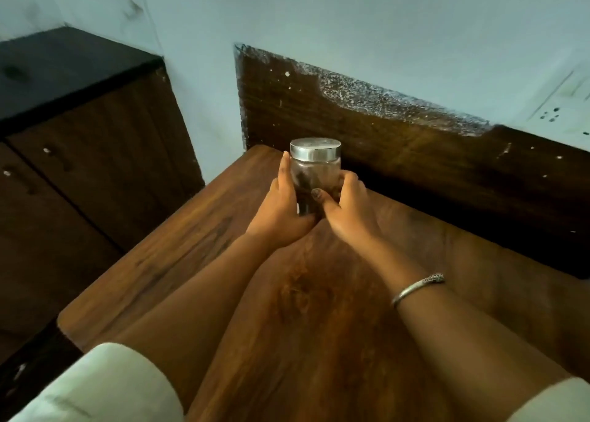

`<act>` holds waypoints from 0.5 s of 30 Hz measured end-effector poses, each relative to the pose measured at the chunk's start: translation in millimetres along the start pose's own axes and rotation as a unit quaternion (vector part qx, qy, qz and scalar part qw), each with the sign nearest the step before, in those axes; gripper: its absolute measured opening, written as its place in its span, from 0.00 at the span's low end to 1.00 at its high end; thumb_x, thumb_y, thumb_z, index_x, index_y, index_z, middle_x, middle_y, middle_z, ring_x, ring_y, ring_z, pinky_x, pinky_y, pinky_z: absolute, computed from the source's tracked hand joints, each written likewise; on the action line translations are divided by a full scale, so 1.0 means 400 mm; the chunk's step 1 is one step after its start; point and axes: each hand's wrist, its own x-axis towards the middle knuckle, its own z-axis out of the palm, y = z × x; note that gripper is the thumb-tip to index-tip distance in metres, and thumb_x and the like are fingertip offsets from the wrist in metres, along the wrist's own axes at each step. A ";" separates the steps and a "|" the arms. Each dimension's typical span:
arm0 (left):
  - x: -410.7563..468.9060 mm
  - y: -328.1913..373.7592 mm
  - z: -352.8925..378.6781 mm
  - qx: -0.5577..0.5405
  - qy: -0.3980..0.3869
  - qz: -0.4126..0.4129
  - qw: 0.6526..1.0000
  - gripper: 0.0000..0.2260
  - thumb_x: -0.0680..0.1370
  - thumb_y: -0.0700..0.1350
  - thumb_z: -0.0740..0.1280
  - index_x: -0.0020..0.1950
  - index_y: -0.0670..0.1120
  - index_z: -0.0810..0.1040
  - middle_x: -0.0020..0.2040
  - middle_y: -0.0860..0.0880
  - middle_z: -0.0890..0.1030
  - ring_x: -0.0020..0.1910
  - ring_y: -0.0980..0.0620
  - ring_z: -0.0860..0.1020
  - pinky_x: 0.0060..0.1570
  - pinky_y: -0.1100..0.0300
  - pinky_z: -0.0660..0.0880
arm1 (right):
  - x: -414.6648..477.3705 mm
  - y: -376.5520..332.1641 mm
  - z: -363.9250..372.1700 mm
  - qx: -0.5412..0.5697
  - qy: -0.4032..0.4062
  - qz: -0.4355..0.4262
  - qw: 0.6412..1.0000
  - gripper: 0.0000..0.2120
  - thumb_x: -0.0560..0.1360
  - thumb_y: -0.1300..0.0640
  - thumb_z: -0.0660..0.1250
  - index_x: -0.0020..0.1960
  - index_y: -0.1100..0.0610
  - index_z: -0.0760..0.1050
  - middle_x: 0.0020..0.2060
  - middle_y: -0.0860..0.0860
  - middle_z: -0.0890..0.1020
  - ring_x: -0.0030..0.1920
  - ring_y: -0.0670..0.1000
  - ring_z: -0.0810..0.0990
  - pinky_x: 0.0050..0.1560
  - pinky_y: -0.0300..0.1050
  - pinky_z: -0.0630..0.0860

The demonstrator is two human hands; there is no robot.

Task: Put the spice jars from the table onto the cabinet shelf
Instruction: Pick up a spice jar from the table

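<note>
— Where do we have the spice jar?
— Centre of the frame, upright at the table's far end, our left hand and right hand both wrapped round its glass.

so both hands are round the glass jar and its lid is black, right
No: the head view shows the lid is silver, not black. The left hand and right hand are indeed round the glass jar.
</note>
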 end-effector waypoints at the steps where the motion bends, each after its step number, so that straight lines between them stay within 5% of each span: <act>1: -0.024 0.036 0.015 -0.010 0.005 0.013 1.000 0.53 0.69 0.50 0.74 0.75 0.49 0.34 0.75 0.43 0.60 0.72 0.46 0.63 0.69 0.55 0.64 | -0.030 0.001 -0.042 0.004 0.007 0.001 1.000 0.25 0.75 0.49 0.66 0.68 0.55 0.63 0.64 0.53 0.70 0.61 0.51 0.73 0.50 0.39 0.70; 10: -0.157 0.381 0.116 -0.052 0.008 0.119 0.992 0.60 0.62 0.60 0.72 0.73 0.47 0.29 0.74 0.41 0.60 0.73 0.44 0.61 0.70 0.46 0.64 | -0.255 -0.006 -0.389 0.042 0.136 -0.015 0.990 0.24 0.73 0.47 0.68 0.65 0.53 0.66 0.58 0.53 0.69 0.50 0.46 0.72 0.43 0.34 0.69; 15: -0.204 0.548 0.153 -0.175 0.009 0.133 0.976 0.55 0.65 0.46 0.76 0.75 0.45 0.36 0.67 0.48 0.70 0.65 0.50 0.72 0.62 0.58 0.72 | -0.372 -0.016 -0.534 0.066 0.201 -0.044 0.976 0.23 0.73 0.50 0.68 0.66 0.50 0.67 0.61 0.52 0.70 0.53 0.43 0.70 0.49 0.34 0.72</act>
